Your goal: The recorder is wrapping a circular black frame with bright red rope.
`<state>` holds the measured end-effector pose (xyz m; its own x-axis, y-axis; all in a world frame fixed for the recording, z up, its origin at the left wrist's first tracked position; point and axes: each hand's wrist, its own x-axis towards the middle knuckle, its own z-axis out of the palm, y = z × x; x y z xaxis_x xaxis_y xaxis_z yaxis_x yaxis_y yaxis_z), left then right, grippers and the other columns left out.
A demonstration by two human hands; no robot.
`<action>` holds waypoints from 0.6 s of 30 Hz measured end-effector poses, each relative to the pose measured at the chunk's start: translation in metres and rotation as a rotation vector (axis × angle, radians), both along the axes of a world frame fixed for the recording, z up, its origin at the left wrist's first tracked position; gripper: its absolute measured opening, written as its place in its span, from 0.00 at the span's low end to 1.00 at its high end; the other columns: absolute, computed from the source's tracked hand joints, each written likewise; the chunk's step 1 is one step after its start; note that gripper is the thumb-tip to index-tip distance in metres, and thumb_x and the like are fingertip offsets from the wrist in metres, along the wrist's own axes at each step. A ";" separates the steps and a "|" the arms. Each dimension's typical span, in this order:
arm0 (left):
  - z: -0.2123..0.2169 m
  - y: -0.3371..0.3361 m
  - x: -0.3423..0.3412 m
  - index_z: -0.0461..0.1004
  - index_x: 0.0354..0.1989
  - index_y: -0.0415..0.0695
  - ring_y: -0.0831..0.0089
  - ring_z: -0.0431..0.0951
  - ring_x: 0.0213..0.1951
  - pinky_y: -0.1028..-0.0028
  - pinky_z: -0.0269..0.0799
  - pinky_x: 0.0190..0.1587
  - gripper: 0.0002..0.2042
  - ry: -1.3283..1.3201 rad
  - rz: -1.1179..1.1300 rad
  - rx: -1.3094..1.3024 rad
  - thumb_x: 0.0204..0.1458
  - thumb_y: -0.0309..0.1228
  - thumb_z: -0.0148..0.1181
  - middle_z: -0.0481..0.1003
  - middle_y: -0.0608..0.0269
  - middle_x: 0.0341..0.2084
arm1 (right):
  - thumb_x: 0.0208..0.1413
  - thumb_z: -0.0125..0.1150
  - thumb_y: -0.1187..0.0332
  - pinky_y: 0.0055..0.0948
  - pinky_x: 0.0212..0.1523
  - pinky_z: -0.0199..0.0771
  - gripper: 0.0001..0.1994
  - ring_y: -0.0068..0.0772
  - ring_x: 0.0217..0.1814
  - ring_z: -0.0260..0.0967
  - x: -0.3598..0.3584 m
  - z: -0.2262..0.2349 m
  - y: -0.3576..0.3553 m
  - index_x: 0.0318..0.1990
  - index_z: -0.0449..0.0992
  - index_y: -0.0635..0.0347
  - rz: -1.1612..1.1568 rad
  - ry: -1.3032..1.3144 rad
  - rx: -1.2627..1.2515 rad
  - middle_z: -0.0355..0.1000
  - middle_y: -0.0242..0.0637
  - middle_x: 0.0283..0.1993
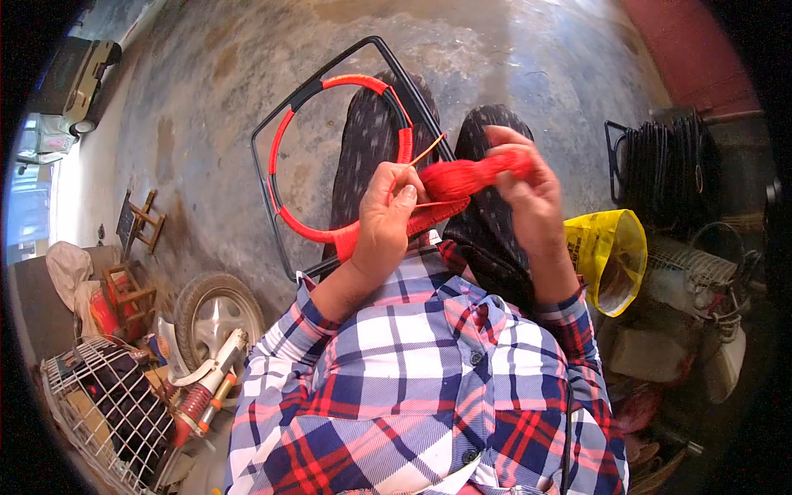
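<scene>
Across my lap rests a black frame (pixel 262 173) with a ring (pixel 280 148) inside it, partly wrapped in red cord. My left hand (pixel 388 210) is closed at the near right of the ring, thumb and fingers pinching a red strand. A thin orange-red end (pixel 429 150) sticks up past its fingers. My right hand (pixel 532 186) is closed round a bundle of red yarn (pixel 454 178), slightly blurred, and the bundle reaches toward my left hand. Below the bundle, a red-wrapped bar (pixel 433 216) of the frame runs to the right; my fingers partly hide it.
On the right stand a stack of black frames (pixel 672 161) and a yellow bag (pixel 606 256). A wheel (pixel 216 313), a white wire rack (pixel 107 404) and small wooden stools (pixel 144 221) are at the left. Concrete floor (pixel 462 49) stretches ahead.
</scene>
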<state>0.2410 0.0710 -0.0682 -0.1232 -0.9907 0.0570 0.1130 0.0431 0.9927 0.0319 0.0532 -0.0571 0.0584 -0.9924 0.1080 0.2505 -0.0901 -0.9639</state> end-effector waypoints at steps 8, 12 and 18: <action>0.006 -0.001 -0.005 0.67 0.37 0.40 0.77 0.69 0.33 0.76 0.68 0.34 0.07 -0.231 -0.041 -0.133 0.53 0.24 0.58 0.65 0.65 0.30 | 0.64 0.45 0.48 0.44 0.50 0.73 0.22 0.38 0.47 0.71 -0.139 -0.021 -0.003 0.45 0.73 0.58 -0.229 -0.763 0.049 0.75 0.42 0.44; 0.010 0.002 -0.009 0.67 0.40 0.40 0.73 0.72 0.32 0.73 0.71 0.34 0.13 -0.331 -0.066 -0.101 0.49 0.25 0.63 0.68 0.61 0.31 | 0.60 0.53 0.51 0.33 0.35 0.71 0.19 0.28 0.31 0.66 -0.161 -0.037 -0.001 0.43 0.73 0.60 -0.054 -0.853 0.044 0.65 0.31 0.26; 0.019 0.008 -0.018 0.62 0.50 0.41 0.54 0.79 0.32 0.64 0.74 0.32 0.29 -0.704 -0.093 -0.123 0.42 0.33 0.71 0.75 0.51 0.31 | 0.49 0.61 0.72 0.18 0.29 0.64 0.20 0.18 0.24 0.62 -0.058 -0.029 0.019 0.50 0.70 0.68 0.082 -0.150 0.218 0.67 0.27 0.22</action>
<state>0.2233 0.0791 -0.0496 -0.2557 -0.9658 0.0438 -0.5430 0.1810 0.8200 -0.0263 0.0723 -0.0862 0.1392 -0.9858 -0.0945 0.3901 0.1422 -0.9097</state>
